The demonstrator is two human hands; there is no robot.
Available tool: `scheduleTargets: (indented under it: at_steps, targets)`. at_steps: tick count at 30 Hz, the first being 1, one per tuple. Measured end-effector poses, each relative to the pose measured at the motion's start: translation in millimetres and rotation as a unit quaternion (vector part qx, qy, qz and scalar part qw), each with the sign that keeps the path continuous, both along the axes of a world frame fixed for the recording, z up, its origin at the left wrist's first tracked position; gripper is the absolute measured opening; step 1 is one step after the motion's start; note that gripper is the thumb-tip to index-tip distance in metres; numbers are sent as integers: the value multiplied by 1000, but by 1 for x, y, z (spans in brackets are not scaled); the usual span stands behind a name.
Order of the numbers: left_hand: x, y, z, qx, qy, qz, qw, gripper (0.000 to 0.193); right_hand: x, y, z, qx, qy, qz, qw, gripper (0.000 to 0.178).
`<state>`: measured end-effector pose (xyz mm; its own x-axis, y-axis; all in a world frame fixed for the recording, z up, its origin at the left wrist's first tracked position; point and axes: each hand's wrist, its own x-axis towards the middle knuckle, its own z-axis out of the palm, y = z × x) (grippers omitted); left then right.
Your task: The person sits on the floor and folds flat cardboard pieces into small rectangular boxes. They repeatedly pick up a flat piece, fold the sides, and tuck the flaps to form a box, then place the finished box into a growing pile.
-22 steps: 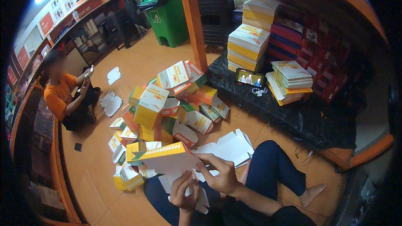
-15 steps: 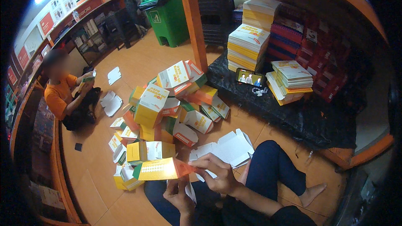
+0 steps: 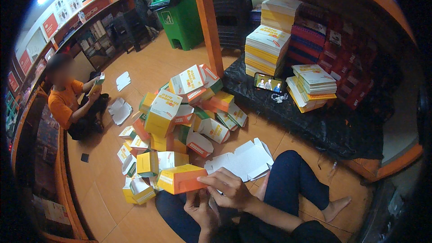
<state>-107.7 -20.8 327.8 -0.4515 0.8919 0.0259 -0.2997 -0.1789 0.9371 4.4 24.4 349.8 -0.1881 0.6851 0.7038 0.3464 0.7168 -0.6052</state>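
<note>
A small yellow and orange cardboard box (image 3: 182, 177) is held up in front of me, its orange end turned toward my right hand. My right hand (image 3: 229, 188) pinches the orange end from the right. Below, my left hand (image 3: 201, 211) has its fingers closed at the box's lower edge. Just beyond my hands, a flat white unfolded box blank (image 3: 243, 159) lies on the floor by my bent leg. Folded boxes in yellow, white, green and orange form a pile (image 3: 164, 112) ahead and to the left.
Stacks of flat box blanks (image 3: 265, 49) stand on a black-covered platform (image 3: 315, 130) at the right, beside a propped phone (image 3: 268, 83). A person (image 3: 67, 99) in an orange shirt sits at the left, handling a box. An orange post (image 3: 207, 27) and a green bin (image 3: 180, 20) stand behind.
The box in my hands has turned, so its orange end now faces me more, and it has shifted right. The co-worker's hands and box have moved slightly.
</note>
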Motion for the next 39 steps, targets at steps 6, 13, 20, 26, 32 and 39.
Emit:
scheduleTargets:
  at_steps: [6,13,20,26,32,39]
  targets:
    - [1,5,4,20,-15,-30,999,22,-4,-4,-1,16,38,-50,998,36]
    - [0,6,3,19,-38,-44,998,22,-3,-1,-1,6,44,-50,998,23]
    - [-4,8,-2,-2,27,-41,999,22,-5,-4,-3,6,60,-68,996,16]
    - [-8,10,-11,15,-28,-63,998,28,5,5,-1,-47,75,22,996,13]
    - [-8,14,-16,38,-47,-38,997,40,16,6,1,-90,25,123,988,25]
    - [-15,16,-11,47,-141,33,988,50,8,-6,-3,-136,-1,153,979,63]
